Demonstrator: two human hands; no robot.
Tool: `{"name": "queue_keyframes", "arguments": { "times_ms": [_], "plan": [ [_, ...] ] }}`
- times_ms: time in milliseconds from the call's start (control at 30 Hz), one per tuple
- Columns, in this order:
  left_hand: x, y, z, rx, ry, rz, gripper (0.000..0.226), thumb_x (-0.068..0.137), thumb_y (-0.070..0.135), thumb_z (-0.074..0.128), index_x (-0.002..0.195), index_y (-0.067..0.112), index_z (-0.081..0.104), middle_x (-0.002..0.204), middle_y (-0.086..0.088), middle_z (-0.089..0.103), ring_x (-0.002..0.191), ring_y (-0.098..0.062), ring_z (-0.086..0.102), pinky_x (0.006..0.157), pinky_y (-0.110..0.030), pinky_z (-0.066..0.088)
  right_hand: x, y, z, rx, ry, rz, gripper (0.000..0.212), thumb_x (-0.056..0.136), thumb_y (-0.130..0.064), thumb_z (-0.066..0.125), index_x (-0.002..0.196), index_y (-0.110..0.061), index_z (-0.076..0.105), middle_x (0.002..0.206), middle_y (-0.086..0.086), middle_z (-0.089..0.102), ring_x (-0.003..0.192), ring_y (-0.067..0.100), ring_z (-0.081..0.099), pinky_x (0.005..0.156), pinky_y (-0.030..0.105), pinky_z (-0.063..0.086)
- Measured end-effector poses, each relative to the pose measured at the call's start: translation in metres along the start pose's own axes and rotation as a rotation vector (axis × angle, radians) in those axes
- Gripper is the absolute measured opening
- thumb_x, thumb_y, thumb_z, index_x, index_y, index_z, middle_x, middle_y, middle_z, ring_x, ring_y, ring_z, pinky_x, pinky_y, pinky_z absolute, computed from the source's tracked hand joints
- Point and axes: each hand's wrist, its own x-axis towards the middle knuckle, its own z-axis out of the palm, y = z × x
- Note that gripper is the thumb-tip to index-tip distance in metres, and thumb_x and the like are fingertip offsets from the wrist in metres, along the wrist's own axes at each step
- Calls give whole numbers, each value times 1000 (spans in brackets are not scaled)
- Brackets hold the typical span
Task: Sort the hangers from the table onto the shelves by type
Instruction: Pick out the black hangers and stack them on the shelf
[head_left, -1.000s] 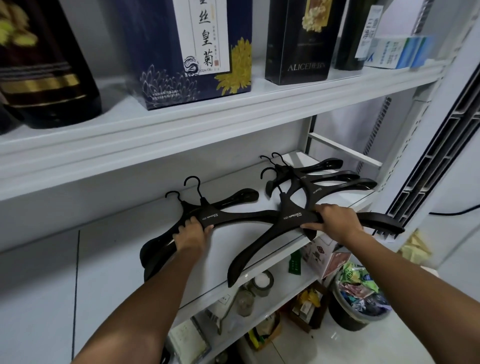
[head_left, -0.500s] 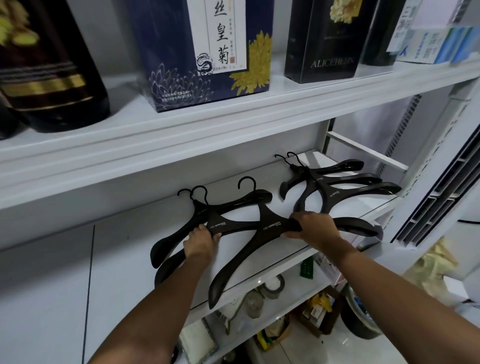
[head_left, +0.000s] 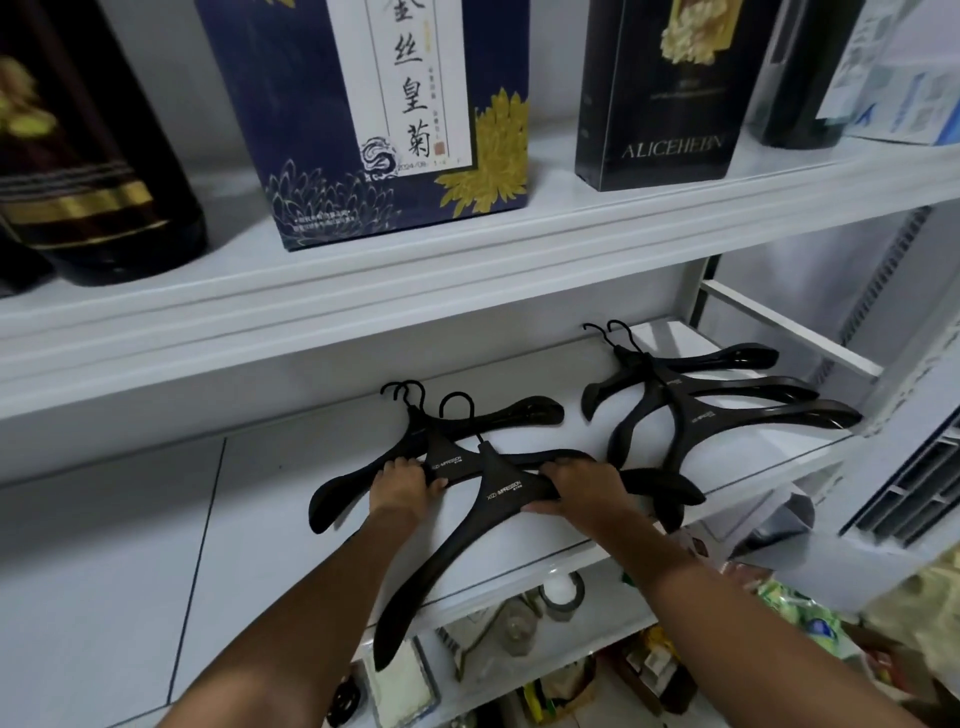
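Two groups of wide black hangers lie on the middle white shelf. The left stack of black hangers has my left hand gripping its left arm. A front black hanger overlaps that stack, its long left arm reaching past the shelf's front edge; my right hand is closed on its right arm. The right pile of black hangers sits untouched near the shelf's right end.
The upper shelf carries a dark blue box, a black box and a dark bottle. Below the middle shelf stand jars and clutter. A white upright borders the right side.
The hanger in my right hand has slid left from beside the right pile and now overlaps the left stack. My left hand has stayed on that stack.
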Motion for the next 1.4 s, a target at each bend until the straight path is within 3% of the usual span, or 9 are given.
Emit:
{"name": "queue_keyframes", "arguments": {
  "times_ms": [233, 600, 733, 833, 967, 1067, 1133, 1233, 1400],
  "plan": [
    [-17, -14, -7, -35, 167, -24, 49, 100, 45, 28, 132, 11, 43, 134, -9, 47, 124, -25, 42, 103, -34, 32, 22, -31, 5, 43, -58, -17, 61, 84, -68, 50, 112, -14, 59, 108, 6, 66, 100, 24, 62, 77, 32, 46],
    [-21, -17, 17, 11, 2, -128, 72, 97, 57, 19, 151, 12, 4, 160, -11, -1, 148, -26, -3, 120, -39, -1, 38, -40, 26, -65, -33, -107, 66, 85, -70, 41, 122, -20, 61, 129, 7, 51, 121, 26, 42, 102, 38, 28],
    [-15, -16, 28, 24, 9, -155, 77, 95, 61, 13, 151, 11, -3, 159, -14, -2, 148, -29, -4, 121, -40, -2, 47, -33, 28, 40, 42, -177, 87, 76, -75, 50, 143, -22, 36, 141, 6, 38, 125, 27, 35, 110, 40, 20],
    [-12, -15, 32, 29, 8, -161, 105, 70, 77, -23, 151, 11, -5, 159, -18, -3, 148, -30, -3, 120, -40, -3, 61, -25, 28, 118, -25, -174, 117, 64, -79, 60, 153, -23, 8, 159, 8, 9, 144, 30, 9, 116, 49, -3],
    [-7, -21, 38, -20, 29, -149, 99, 76, 77, -5, 151, 13, -5, 159, -16, -6, 147, -28, -9, 120, -41, -6, 83, -14, 30, 0, -159, -191, 138, 56, -85, 60, 151, -20, -15, 158, 13, -22, 144, 33, -21, 110, 55, -19],
    [-4, -23, 38, -8, 47, -125, 127, 49, 83, -34, 151, 13, -4, 159, -13, -6, 148, -25, -9, 119, -38, -8, 93, -11, 31, -55, -236, -195, 141, 53, -89, 57, 150, -20, -19, 154, 19, -28, 141, 37, -29, 109, 57, -20],
    [-2, -24, 38, -5, 74, -104, 113, 64, 82, -23, 151, 14, -3, 160, -11, -7, 148, -23, -11, 120, -38, -8, 96, -11, 32, -75, -281, -177, 140, 54, -90, 54, 150, -19, -18, 155, 21, -25, 140, 38, -29, 109, 58, -18],
    [2, -25, 39, -12, 90, -63, 80, 93, 65, 20, 152, 14, -1, 160, -11, -8, 147, -24, -12, 119, -37, -10, 94, -10, 37, -52, -335, -128, 137, 54, -92, 51, 152, -21, -13, 156, 20, -22, 142, 37, -27, 111, 59, -13],
    [10, -18, 39, 5, 80, 18, 76, 96, 59, 22, 151, 13, -2, 160, -9, -5, 148, -20, -9, 117, -34, -13, 91, -1, 39, 4, -343, -58, 135, 53, -91, 52, 152, -24, -10, 156, 21, -20, 143, 39, -23, 113, 60, -5]
  ]
}}
